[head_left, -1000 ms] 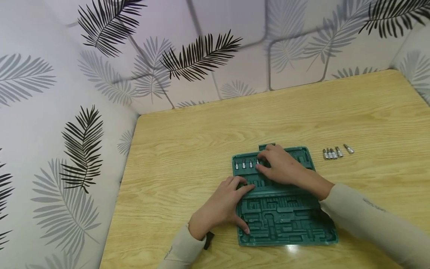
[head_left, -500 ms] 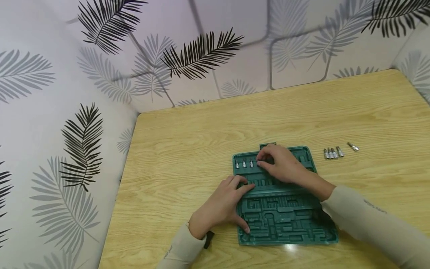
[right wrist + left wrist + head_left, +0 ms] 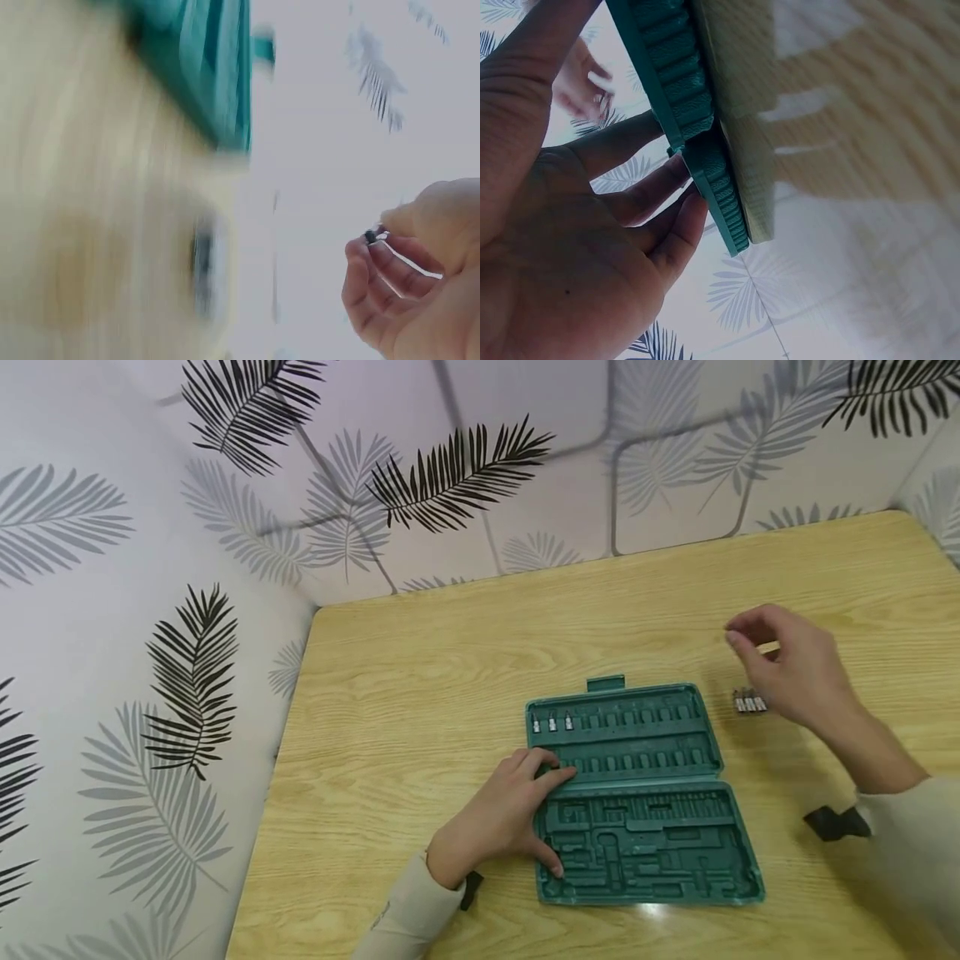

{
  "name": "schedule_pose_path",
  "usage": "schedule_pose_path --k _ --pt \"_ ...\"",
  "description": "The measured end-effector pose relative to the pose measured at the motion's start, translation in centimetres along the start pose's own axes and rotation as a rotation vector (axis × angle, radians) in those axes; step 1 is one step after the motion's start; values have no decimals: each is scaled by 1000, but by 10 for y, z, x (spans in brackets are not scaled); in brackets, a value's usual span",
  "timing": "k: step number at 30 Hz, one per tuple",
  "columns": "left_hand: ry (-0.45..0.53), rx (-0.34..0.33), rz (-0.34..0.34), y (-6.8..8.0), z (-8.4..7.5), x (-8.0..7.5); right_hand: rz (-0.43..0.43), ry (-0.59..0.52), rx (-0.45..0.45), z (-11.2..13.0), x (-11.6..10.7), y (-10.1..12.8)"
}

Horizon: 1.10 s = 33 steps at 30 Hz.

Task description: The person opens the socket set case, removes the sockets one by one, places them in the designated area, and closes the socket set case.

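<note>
Meanwhile, at centre frame, the green tool case (image 3: pixel 645 793) lies open under the flat left hand (image 3: pixel 498 818); at right the right hand (image 3: pixel 795 672) hovers, fingers curled and seemingly empty, above loose bits (image 3: pixel 748 702) – best pinched singly

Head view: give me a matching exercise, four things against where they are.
Things:
1. left hand
2. right hand
3. three seated bits
4. loose bits

Places:
a. lying on the table, right of the tray
b. top row of the tray, left end
c. raised over the table, right of the tray
d. resting on the tray's left edge

Pairs: 1-d, 2-c, 3-b, 4-a
</note>
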<state>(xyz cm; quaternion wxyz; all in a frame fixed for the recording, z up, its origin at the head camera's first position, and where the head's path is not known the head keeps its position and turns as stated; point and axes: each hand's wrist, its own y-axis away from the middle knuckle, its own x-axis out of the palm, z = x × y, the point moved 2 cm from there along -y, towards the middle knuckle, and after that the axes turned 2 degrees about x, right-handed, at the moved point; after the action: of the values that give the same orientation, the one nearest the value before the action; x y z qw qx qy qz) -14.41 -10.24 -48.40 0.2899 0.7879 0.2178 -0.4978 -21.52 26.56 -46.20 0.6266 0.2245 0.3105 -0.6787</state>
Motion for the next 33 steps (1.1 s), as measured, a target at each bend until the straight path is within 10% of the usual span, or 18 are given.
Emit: schedule_pose_path --k 6,12,33 --pt "-11 2 4 1 1 -1 55 302 78 -66 -35 -8" --pt "-10 8 0 0 1 -3 126 363 84 -91 -40 -8" --pt "-9 6 1 1 0 -3 110 317 145 -79 -21 15"
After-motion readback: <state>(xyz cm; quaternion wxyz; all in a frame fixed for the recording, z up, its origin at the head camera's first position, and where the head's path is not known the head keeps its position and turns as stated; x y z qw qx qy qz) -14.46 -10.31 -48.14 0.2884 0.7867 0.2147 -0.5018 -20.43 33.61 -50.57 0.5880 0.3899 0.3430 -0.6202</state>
